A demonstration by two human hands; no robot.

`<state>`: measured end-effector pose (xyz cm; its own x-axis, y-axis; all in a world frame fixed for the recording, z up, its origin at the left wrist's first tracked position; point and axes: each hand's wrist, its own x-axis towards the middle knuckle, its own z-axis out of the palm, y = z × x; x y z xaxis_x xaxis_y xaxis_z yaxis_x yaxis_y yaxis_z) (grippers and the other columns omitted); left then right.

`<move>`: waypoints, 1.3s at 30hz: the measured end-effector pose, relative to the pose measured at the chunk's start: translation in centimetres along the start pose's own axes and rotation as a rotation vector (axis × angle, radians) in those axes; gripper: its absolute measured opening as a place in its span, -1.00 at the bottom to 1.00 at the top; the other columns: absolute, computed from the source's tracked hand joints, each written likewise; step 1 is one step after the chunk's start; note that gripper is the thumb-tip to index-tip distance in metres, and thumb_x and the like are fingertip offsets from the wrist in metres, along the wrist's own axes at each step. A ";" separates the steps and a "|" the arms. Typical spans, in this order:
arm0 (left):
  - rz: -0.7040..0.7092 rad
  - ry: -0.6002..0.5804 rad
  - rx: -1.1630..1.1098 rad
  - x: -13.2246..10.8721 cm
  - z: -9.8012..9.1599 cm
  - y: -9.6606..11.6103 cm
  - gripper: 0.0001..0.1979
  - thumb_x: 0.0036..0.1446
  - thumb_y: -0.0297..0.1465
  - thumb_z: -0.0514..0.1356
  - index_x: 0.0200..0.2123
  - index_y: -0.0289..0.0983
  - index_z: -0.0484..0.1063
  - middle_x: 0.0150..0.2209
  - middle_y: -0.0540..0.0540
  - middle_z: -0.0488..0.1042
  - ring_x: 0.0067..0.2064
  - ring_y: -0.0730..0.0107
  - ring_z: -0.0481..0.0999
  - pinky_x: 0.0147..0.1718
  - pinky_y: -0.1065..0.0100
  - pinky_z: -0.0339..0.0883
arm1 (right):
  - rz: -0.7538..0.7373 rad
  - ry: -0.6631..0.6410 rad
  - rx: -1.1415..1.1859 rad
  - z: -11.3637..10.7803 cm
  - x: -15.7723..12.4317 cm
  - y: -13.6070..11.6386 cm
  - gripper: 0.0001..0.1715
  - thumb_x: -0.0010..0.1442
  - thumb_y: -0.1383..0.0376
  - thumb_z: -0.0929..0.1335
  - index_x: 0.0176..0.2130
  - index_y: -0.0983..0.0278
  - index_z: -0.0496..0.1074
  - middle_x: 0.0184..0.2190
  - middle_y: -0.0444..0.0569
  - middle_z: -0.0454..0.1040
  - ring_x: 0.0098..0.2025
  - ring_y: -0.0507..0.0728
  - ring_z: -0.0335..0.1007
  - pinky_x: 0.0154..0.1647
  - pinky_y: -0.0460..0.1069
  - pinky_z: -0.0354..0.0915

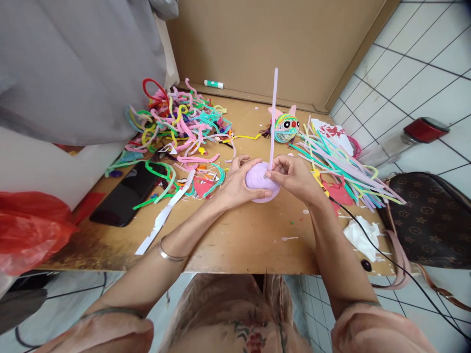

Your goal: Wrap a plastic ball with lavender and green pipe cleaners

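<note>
My left hand [241, 181] is wrapped around a lilac ball [260, 180] whose surface is coiled with fuzzy strips. Its thumb lies across the near side. Between the thumb and fingertips of my right hand [290, 175] is a lilac pipe cleaner [274, 117], pinched at the ball's right side and standing straight up. Whether its lower end is stuck to the ball is hidden by the fingers. Beyond my hands sits a finished-looking ball figure [286, 128] with wound coloured strips, round eyes, a red nose and pink ears.
Tangled pipe cleaners [184, 117] heap at the back left, near a black phone [127, 193]. Straight pipe cleaners [342, 162] lie to the right. A glue stick [214, 84] rests at the back. A brown handbag [430, 220], crumpled tissue [362, 238] and black cable [371, 233] occupy the right side.
</note>
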<state>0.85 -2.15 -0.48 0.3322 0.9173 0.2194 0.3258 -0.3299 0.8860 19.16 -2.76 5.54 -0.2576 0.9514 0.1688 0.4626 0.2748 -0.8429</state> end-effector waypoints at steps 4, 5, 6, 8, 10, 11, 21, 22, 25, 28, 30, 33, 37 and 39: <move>0.023 0.029 0.024 -0.2 0.4 0.2 -0.07 -0.22 -0.18 0.46 0.25 -0.18 0.25 0.17 -0.22 0.27 0.25 -0.04 0.28 0.28 -0.06 0.15 | 0.020 0.010 0.014 0.0 -0.1 0.3 -0.75 -0.06 0.18 0.46 -0.48 0.27 0.38 -0.61 -0.22 0.29 -0.53 -0.03 0.11 -0.48 -0.07 0.06; 0.024 0.028 0.000 -0.2 0.3 0.2 -0.07 -0.21 -0.20 0.45 0.26 -0.19 0.22 0.17 -0.22 0.29 0.23 -0.02 0.32 0.26 -0.07 0.18 | 0.016 0.009 0.002 0.0 -0.1 0.2 -0.76 -0.06 0.19 0.46 -0.48 0.27 0.38 -0.61 -0.22 0.29 -0.53 -0.02 0.12 -0.48 -0.07 0.06; 0.020 0.026 -0.024 -0.2 0.3 0.3 -0.07 -0.21 -0.22 0.45 0.25 -0.20 0.20 0.18 -0.22 0.30 0.21 -0.01 0.34 0.24 -0.06 0.20 | 0.008 0.007 -0.015 0.0 -0.1 0.2 -0.78 -0.05 0.20 0.45 -0.48 0.27 0.38 -0.61 -0.21 0.29 -0.53 -0.02 0.12 -0.47 -0.06 0.07; 0.003 0.019 -0.069 -0.1 0.1 0.3 -0.09 -0.22 -0.24 0.43 0.23 -0.22 0.20 0.19 -0.23 0.32 0.19 0.01 0.37 0.22 -0.05 0.23 | -0.019 0.001 -0.050 0.0 -0.1 -0.1 -0.82 -0.03 0.24 0.43 -0.48 0.27 0.37 -0.60 -0.21 0.30 -0.52 -0.02 0.14 -0.45 -0.06 0.08; -0.005 -0.001 -0.098 0.1 -0.2 0.4 -0.13 -0.24 -0.26 0.42 0.18 -0.23 0.21 0.17 -0.22 0.35 0.17 0.03 0.39 0.21 -0.02 0.25 | -0.056 -0.002 -0.080 0.0 -0.2 -0.3 -0.85 -0.01 0.27 0.42 -0.48 0.26 0.36 -0.59 -0.21 0.30 -0.51 -0.01 0.15 -0.44 -0.06 0.08; -0.007 -0.015 -0.104 0.2 -0.4 0.4 -0.15 -0.25 -0.27 0.42 0.16 -0.24 0.23 0.16 -0.21 0.36 0.17 0.03 0.40 0.20 -0.01 0.25 | -0.073 0.000 -0.091 0.0 -0.2 -0.4 -0.85 0.00 0.28 0.41 -0.48 0.26 0.35 -0.58 -0.20 0.30 -0.50 -0.01 0.16 -0.43 -0.06 0.08; -0.026 -0.161 -0.137 0.2 -1.8 0.9 -0.28 -0.19 -0.30 0.36 0.13 -0.23 0.33 0.10 -0.15 0.43 0.11 0.06 0.43 0.11 0.11 0.33 | -0.034 -0.023 -0.104 0.3 -0.6 -1.0 -0.72 0.06 0.16 0.42 -0.49 0.25 0.32 -0.62 -0.22 0.23 -0.53 -0.02 0.09 -0.47 -0.06 0.01; -0.029 -0.162 -0.155 0.1 -1.7 0.8 -0.29 -0.15 -0.29 0.34 0.14 -0.22 0.33 0.10 -0.15 0.43 0.10 0.07 0.43 0.09 0.12 0.33 | -0.033 -0.020 -0.109 0.4 -0.7 -1.1 -0.71 0.06 0.14 0.43 -0.50 0.25 0.32 -0.62 -0.23 0.23 -0.53 -0.01 0.09 -0.47 -0.06 0.01; -0.041 -0.166 -0.240 -0.1 -1.4 0.4 -0.34 -0.05 -0.27 0.26 0.18 -0.21 0.32 0.09 -0.14 0.44 0.06 0.10 0.45 0.04 0.15 0.35 | -0.025 -0.011 -0.123 0.4 -0.6 -1.1 -0.70 0.07 0.14 0.43 -0.50 0.25 0.33 -0.63 -0.23 0.22 -0.53 -0.02 0.08 -0.48 -0.06 0.00; -0.034 -0.161 -0.296 -0.2 -1.3 0.3 -0.38 -0.01 -0.28 0.22 0.17 -0.20 0.34 0.09 -0.13 0.43 0.07 0.11 0.43 0.03 0.18 0.34 | -0.022 -0.011 -0.137 0.4 -0.6 -1.0 -0.74 0.07 0.19 0.42 -0.50 0.26 0.33 -0.63 -0.22 0.24 -0.54 -0.02 0.09 -0.48 -0.07 0.00; -0.028 -0.153 -0.295 -0.1 -1.2 0.3 -0.40 0.00 -0.27 0.21 0.16 -0.20 0.36 0.08 -0.12 0.43 0.08 0.11 0.42 0.04 0.19 0.33 | -0.024 -0.013 -0.147 0.4 -0.7 -0.9 -0.79 0.06 0.24 0.40 -0.50 0.26 0.32 -0.62 -0.21 0.25 -0.54 -0.01 0.10 -0.47 -0.06 0.01; -0.034 -0.137 -0.295 -0.1 -1.0 0.3 -0.40 0.02 -0.25 0.20 0.17 -0.24 0.35 0.06 -0.14 0.44 0.06 0.13 0.42 0.00 0.21 0.34 | -0.024 -0.013 -0.169 0.4 -0.7 -1.0 -0.84 0.06 0.31 0.38 -0.49 0.26 0.32 -0.61 -0.21 0.25 -0.53 -0.01 0.11 -0.46 -0.06 0.02; -0.022 -0.108 -0.297 -0.1 -0.7 0.0 -0.44 0.03 -0.27 0.20 0.14 -0.22 0.37 0.04 -0.12 0.45 0.01 0.18 0.43 -0.05 0.24 0.35 | -0.071 0.002 -0.198 0.5 -0.7 -1.1 -0.86 0.06 0.37 0.37 -0.49 0.25 0.31 -0.57 -0.20 0.26 -0.50 0.00 0.13 -0.41 -0.05 0.04; -0.020 -0.096 -0.293 -0.1 -0.6 -0.1 -0.45 0.02 -0.28 0.20 0.12 -0.21 0.38 0.02 -0.11 0.46 -0.02 0.20 0.44 -0.07 0.26 0.36 | -0.108 0.012 -0.195 0.5 -0.6 -1.1 -0.85 0.06 0.37 0.38 -0.49 0.25 0.31 -0.55 -0.19 0.28 -0.48 0.01 0.14 -0.40 -0.05 0.04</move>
<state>0.28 -2.09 -0.37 0.4145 0.8934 0.1733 0.0686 -0.2205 0.9730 18.38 -3.74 6.08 -0.3047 0.9164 0.2594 0.5884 0.3953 -0.7053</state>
